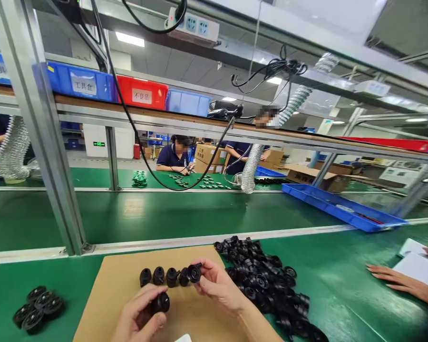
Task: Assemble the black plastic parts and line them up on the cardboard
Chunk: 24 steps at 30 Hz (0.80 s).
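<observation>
My left hand [139, 313] is closed around a black round plastic part [161, 302] above the cardboard sheet [110, 285]. Just to its right, my right hand [217, 285] pinches a second black plastic part [194, 272], its ringed open face turned toward me. Behind both hands a short row of similar black parts [159, 275] stands on the cardboard, the rightmost partly hidden by the part in my right hand. A large heap of black parts [260, 280] lies to the right of the cardboard. More round black parts [43, 306] sit grouped at the far left.
An aluminium post [53, 142] rises at the left. A blue tray [342, 209] stands at the back right. Another person's hand [403, 282] rests on the green table near white paper. A black cable [135, 137] hangs from above. Co-workers sit beyond the shelf.
</observation>
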Each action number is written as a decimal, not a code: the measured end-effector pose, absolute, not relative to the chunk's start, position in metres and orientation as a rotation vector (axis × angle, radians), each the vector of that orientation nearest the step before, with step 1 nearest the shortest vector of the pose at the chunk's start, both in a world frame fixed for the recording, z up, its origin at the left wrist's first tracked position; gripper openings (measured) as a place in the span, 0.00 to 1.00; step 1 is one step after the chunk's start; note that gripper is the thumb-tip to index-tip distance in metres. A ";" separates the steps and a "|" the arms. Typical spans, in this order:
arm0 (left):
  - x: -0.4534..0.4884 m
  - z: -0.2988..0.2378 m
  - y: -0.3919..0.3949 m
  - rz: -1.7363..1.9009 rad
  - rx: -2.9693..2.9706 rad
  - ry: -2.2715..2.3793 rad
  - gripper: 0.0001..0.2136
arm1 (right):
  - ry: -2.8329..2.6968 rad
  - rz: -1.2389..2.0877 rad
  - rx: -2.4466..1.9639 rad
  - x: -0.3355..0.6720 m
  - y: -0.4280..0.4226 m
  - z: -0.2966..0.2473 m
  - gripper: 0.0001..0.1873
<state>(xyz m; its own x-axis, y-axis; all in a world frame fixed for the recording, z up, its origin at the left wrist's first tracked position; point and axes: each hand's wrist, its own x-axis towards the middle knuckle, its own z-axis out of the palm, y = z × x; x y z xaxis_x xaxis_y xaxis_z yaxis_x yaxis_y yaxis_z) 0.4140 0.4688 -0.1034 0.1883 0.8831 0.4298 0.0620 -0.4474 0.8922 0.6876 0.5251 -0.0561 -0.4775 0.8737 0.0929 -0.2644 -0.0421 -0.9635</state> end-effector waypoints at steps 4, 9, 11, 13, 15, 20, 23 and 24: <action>0.415 -0.098 0.464 1.319 1.560 0.909 0.19 | -1.608 1.386 -0.826 0.674 0.505 -0.056 0.19; 0.419 -0.093 0.463 1.329 1.586 0.878 0.19 | -2.022 0.888 -0.794 0.663 0.484 -0.048 0.19; 0.418 -0.092 0.463 1.307 1.635 0.850 0.18 | -2.086 0.827 -0.711 0.661 0.482 -0.045 0.19; 0.418 -0.092 0.463 1.287 1.662 0.836 0.17 | -2.128 0.788 -0.666 0.659 0.481 -0.042 0.19; 0.417 -0.091 0.462 1.280 1.681 0.828 0.17 | -2.160 0.745 -0.646 0.658 0.482 -0.040 0.19; 0.417 -0.087 0.460 1.262 1.721 0.828 0.14 | -2.199 0.598 -0.598 0.657 0.482 -0.043 0.21; 0.417 -0.087 0.461 1.255 1.739 0.840 0.14 | -2.244 0.451 -0.596 0.658 0.483 -0.043 0.20; 0.417 -0.087 0.461 1.256 1.748 0.842 0.14 | -2.260 0.402 -0.596 0.658 0.483 -0.042 0.18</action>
<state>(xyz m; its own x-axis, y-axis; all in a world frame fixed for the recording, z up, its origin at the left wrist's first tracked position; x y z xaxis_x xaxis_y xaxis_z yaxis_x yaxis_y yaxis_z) 0.4168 0.4610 -0.0868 0.2832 0.8626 0.4191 0.0603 -0.4521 0.8899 0.6578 0.4830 -0.0421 -0.6091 0.5294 0.5905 0.2933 0.8422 -0.4525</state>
